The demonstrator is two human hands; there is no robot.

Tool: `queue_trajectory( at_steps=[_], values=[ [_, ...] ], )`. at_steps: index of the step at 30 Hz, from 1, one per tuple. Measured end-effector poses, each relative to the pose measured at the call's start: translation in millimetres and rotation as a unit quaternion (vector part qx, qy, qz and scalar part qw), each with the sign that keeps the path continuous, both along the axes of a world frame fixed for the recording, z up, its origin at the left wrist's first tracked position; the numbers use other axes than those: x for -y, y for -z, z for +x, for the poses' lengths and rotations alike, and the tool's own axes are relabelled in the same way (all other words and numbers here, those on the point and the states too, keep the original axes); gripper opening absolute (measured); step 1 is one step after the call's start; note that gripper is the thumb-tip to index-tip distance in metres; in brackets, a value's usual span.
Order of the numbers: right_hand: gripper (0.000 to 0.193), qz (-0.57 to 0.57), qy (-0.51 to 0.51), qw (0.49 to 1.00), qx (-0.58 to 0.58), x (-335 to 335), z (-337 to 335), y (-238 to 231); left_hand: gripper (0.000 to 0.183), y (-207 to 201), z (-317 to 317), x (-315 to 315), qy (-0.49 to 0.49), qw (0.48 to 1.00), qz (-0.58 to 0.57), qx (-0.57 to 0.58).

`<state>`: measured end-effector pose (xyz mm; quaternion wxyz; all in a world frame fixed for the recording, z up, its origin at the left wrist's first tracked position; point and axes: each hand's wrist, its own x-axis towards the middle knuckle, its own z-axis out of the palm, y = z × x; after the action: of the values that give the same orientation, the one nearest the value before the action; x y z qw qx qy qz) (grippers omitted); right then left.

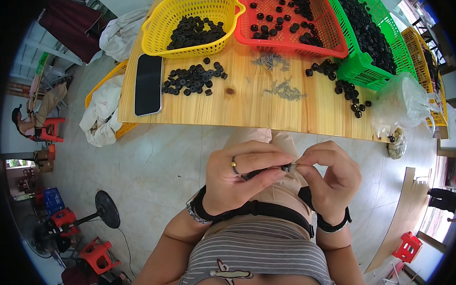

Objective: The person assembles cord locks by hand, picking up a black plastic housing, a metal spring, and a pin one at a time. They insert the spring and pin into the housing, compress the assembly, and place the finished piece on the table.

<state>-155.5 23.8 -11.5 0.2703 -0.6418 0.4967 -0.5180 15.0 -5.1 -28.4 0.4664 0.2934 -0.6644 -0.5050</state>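
In front of my lap, just off the table's near edge, my two hands meet fingertip to fingertip. My left hand [239, 174], with a ring on one finger, is closed on a small black plastic part [286, 167]. Thumb and forefinger of my right hand [333, 175] pinch together right beside that part; what they hold is too small to make out. On the wooden table [199, 110] lie two loose heaps of thin grey metal pins [286, 90]. Left of them is a pile of black round parts [192, 80], and more black round pieces [348, 90] are scattered to the right.
A yellow basket [150, 35], a red basket [291, 48] and a green crate [358, 71], all with black parts, line the table's far side. A phone [148, 84] lies at the left edge, a clear plastic bag [402, 101] at the right. A fan [107, 208] stands at lower left.
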Motion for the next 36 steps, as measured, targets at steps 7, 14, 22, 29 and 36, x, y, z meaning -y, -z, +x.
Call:
queue_trajectory(
  at_steps=[7,14,22,29,36],
  values=[
    [0.017,-0.019,0.001,1.0,-0.013,0,1,3,0.021,3,-4,0,-0.001,1.0,-0.004,0.016],
    [0.018,0.011,-0.007,0.999,0.044,1,-1,17,0.023,10,-5,-4,0.003,0.988,0.149,-0.026],
    [0.015,0.06,0.285,0.954,-0.071,37,-69,63,0.024,20,-7,2,-0.042,0.965,0.198,-0.167],
    [0.016,0.035,0.427,0.852,-0.302,52,-97,83,0.021,25,-10,2,-0.023,0.962,0.213,-0.167],
    [0.014,-0.074,0.391,0.882,-0.25,43,-85,75,0.025,30,-10,5,0.019,0.964,0.208,-0.165]
  ],
)
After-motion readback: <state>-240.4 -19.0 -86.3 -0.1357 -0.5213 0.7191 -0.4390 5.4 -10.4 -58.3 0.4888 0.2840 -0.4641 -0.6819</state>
